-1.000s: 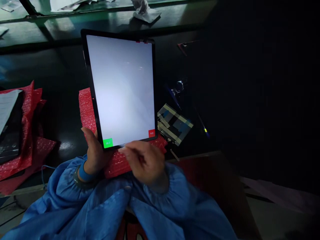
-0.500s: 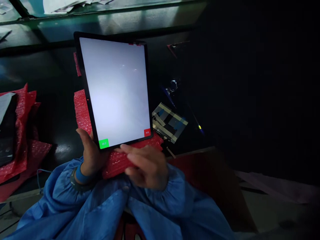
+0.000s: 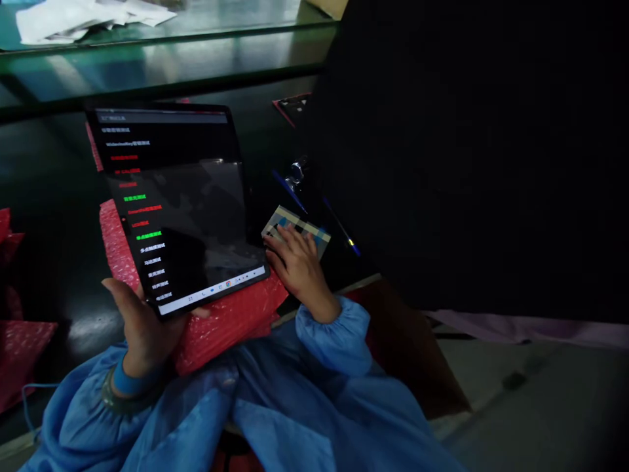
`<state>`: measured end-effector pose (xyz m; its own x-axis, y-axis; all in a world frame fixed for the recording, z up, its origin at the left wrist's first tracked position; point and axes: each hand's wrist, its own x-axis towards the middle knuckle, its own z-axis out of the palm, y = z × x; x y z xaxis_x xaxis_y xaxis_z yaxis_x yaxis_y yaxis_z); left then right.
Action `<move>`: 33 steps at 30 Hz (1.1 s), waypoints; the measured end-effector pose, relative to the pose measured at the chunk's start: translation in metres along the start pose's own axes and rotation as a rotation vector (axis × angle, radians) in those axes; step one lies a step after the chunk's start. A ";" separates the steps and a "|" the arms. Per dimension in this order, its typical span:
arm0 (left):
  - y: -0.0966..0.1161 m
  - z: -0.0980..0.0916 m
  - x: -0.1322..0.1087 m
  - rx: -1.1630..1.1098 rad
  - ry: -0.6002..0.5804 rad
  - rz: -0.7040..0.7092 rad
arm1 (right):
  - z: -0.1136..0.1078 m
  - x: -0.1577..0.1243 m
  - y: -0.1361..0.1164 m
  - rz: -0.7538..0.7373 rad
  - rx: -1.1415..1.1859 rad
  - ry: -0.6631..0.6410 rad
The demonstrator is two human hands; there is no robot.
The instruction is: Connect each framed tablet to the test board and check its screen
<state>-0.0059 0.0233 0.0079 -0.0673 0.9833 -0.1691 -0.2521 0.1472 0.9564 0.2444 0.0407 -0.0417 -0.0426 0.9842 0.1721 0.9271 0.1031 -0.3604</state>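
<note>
Here, left hand [image 3: 142, 328] gripping tablet [image 3: 181, 203], right hand [image 3: 297, 262] on taped pad [image 3: 295, 229]

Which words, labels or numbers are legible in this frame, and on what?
Black tablet screen, held by the left hand: a column of white, red and green text lines, all too blurred to read.
Taskbar along its lower edge: small icons, no legible text.
Nothing else shows readable writing.

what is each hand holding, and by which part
Left hand grips the black flat tablet by its bottom-left corner; right hand rests on a tape-striped flat pad, grip unclear.
</note>
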 end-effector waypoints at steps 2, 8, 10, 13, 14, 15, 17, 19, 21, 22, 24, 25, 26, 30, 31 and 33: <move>0.003 0.003 0.000 -0.045 -0.022 -0.006 | -0.003 0.001 -0.004 0.007 -0.015 -0.016; 0.011 0.015 0.000 -0.117 -0.059 -0.020 | -0.001 0.001 -0.008 -0.064 -0.108 0.060; 0.011 0.016 0.000 -0.119 -0.066 -0.027 | 0.004 0.001 -0.004 -0.084 -0.089 0.065; 0.008 0.012 0.000 -0.140 -0.040 -0.008 | 0.009 0.000 0.005 -0.119 0.038 0.097; 0.007 0.011 -0.001 -0.139 -0.043 -0.007 | 0.008 -0.002 0.008 -0.144 0.109 0.145; 0.006 0.010 -0.002 -0.134 -0.054 -0.008 | 0.006 -0.004 0.008 -0.172 0.186 0.215; 0.005 0.008 -0.004 -0.122 -0.086 -0.008 | 0.000 -0.013 0.004 -0.221 0.324 0.394; 0.006 0.009 -0.007 -0.131 -0.114 -0.003 | -0.006 -0.024 -0.009 -0.225 0.436 0.521; 0.007 0.011 -0.009 -0.168 -0.143 0.006 | -0.008 -0.035 -0.028 -0.156 0.583 0.517; 0.008 0.012 -0.010 -0.188 -0.162 0.009 | -0.008 -0.038 -0.039 -0.090 0.693 0.468; 0.009 0.013 -0.010 -0.210 -0.209 0.029 | -0.006 -0.041 -0.059 0.092 0.946 0.357; 0.008 0.012 -0.010 -0.205 -0.229 0.044 | -0.006 -0.041 -0.068 0.190 1.068 0.334; 0.007 0.011 -0.010 -0.191 -0.246 0.061 | -0.007 -0.038 -0.075 0.285 1.180 0.346; 0.003 0.004 -0.011 -0.089 -0.325 0.134 | -0.030 -0.020 -0.087 0.528 1.446 0.605; 0.003 0.003 -0.012 -0.046 -0.344 0.155 | -0.040 -0.014 -0.087 0.561 1.449 0.703; 0.006 -0.001 -0.016 0.140 -0.351 0.293 | -0.059 -0.005 -0.087 0.567 1.383 0.915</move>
<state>-0.0070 0.0088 0.0160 0.2203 0.9587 0.1798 -0.1370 -0.1521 0.9788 0.1865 0.0182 0.0430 0.8015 0.5979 -0.0002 -0.2399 0.3212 -0.9161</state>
